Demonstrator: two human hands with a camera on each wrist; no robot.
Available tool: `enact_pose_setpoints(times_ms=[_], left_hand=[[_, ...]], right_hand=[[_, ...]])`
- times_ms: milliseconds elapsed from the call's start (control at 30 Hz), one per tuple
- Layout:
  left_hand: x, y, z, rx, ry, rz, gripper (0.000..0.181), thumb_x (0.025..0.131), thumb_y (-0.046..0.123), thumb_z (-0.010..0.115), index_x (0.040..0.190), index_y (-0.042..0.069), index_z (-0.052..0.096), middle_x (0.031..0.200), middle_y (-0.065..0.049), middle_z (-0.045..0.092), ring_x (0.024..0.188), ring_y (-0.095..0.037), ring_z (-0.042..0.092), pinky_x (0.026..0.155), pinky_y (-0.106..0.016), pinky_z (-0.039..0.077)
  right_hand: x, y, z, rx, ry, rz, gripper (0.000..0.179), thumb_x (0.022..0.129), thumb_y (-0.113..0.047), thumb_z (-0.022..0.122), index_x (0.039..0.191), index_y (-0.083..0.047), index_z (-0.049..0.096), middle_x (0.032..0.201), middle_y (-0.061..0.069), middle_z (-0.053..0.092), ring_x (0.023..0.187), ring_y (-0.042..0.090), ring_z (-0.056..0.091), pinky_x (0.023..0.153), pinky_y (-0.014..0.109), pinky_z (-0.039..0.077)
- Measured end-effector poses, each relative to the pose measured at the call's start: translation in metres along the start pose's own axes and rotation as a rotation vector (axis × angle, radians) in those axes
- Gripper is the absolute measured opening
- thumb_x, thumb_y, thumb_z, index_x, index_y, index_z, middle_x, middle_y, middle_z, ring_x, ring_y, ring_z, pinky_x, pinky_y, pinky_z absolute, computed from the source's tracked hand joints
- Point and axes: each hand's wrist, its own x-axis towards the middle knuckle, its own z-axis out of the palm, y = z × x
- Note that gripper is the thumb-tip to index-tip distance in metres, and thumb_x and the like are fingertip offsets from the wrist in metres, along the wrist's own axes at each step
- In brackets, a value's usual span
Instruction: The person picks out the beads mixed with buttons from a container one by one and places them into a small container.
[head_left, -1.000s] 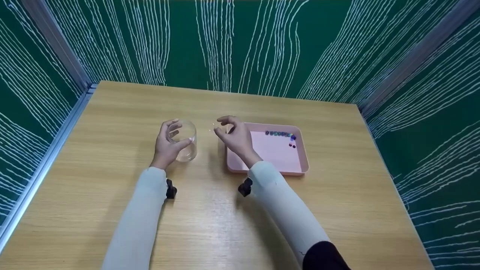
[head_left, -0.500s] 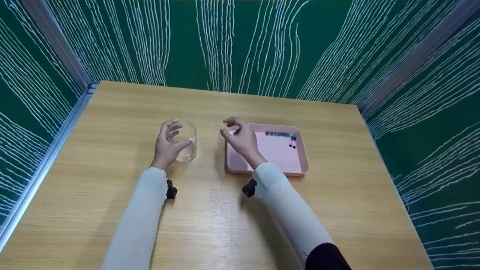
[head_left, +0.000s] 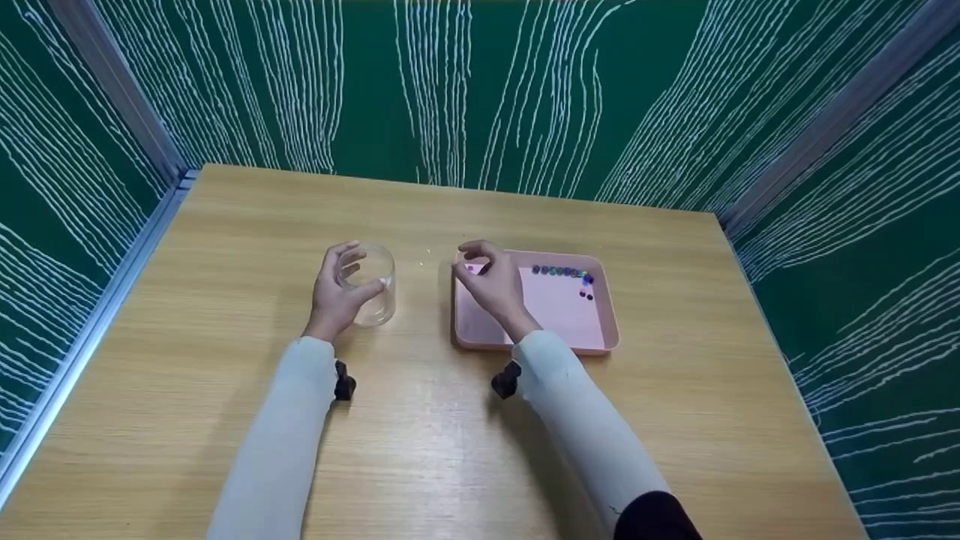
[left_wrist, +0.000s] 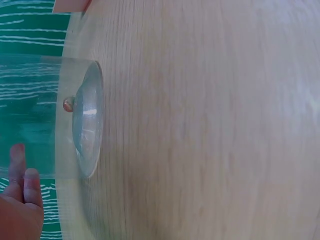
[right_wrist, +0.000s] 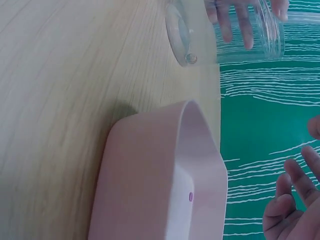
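Observation:
My left hand [head_left: 337,292] grips a clear, round jar [head_left: 381,300] that stands on the table, fingers and thumb round its side. Inside, at the jar's bottom, lies one small marble-like bead [left_wrist: 69,104]. Over the left end of a pink tray [head_left: 536,348] hovers my right hand [head_left: 495,289]. Its fingers are bent but apart, with nothing visible between them in the right wrist view. Beneath the fingertips, a small purple bead [head_left: 470,268] lies in the tray's far left corner. A row of dark, shiny beads [head_left: 559,271] lines the tray's far side.
Below the row's right end lie two small dark red beads [head_left: 586,295]. Tiny bright specks [head_left: 424,257] show between jar and tray. The wooden table [head_left: 420,450] meets green walls [head_left: 367,90] with white wavy lines at its back and sides.
My right hand has moved right, away from the jar and further over the tray, uncovering the purple bead. The left hand stays on the jar.

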Motion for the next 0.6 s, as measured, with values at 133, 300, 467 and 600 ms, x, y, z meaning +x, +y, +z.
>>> enact_pose_setpoints(times_ms=[133, 300, 467, 600], left_hand=[[0.000, -0.001, 0.000, 0.005, 0.008, -0.003, 0.071, 0.068, 0.014, 0.074, 0.127, 0.009, 0.034, 0.127, -0.014, 0.042, 0.119, -0.027, 0.037, 0.102, -0.044, 0.028], [0.000, -0.002, 0.001, -0.005, 0.010, 0.006, 0.072, 0.067, 0.013, 0.074, 0.127, 0.009, 0.034, 0.126, -0.014, 0.042, 0.118, -0.026, 0.038, 0.103, -0.045, 0.026], [0.000, -0.003, 0.000, 0.007, 0.012, 0.016, 0.071, 0.068, 0.014, 0.074, 0.127, 0.011, 0.035, 0.127, -0.014, 0.042, 0.118, -0.024, 0.038, 0.102, -0.041, 0.028], [0.001, -0.003, 0.000, 0.007, 0.014, 0.015, 0.070, 0.068, 0.014, 0.073, 0.127, 0.012, 0.035, 0.127, -0.013, 0.042, 0.119, -0.023, 0.038, 0.102, -0.039, 0.028]], right_hand=[[0.000, 0.004, -0.001, 0.011, 0.008, -0.008, 0.036, 0.074, -0.050, 0.059, 0.099, -0.025, 0.061, 0.099, -0.006, 0.060, 0.090, 0.019, 0.055, 0.066, 0.026, 0.047], [-0.001, 0.008, -0.004, -0.001, 0.017, -0.003, 0.033, 0.075, -0.048, 0.059, 0.099, -0.025, 0.060, 0.097, -0.009, 0.059, 0.091, 0.018, 0.054, 0.068, 0.027, 0.047], [0.000, 0.011, -0.009, 0.006, 0.035, -0.026, 0.028, 0.076, -0.040, 0.062, 0.099, -0.024, 0.061, 0.096, -0.012, 0.059, 0.093, 0.016, 0.054, 0.070, 0.028, 0.046], [0.001, 0.015, -0.014, 0.015, 0.033, -0.010, 0.036, 0.074, -0.047, 0.061, 0.101, -0.023, 0.060, 0.099, -0.007, 0.060, 0.096, 0.020, 0.054, 0.071, 0.029, 0.046]])
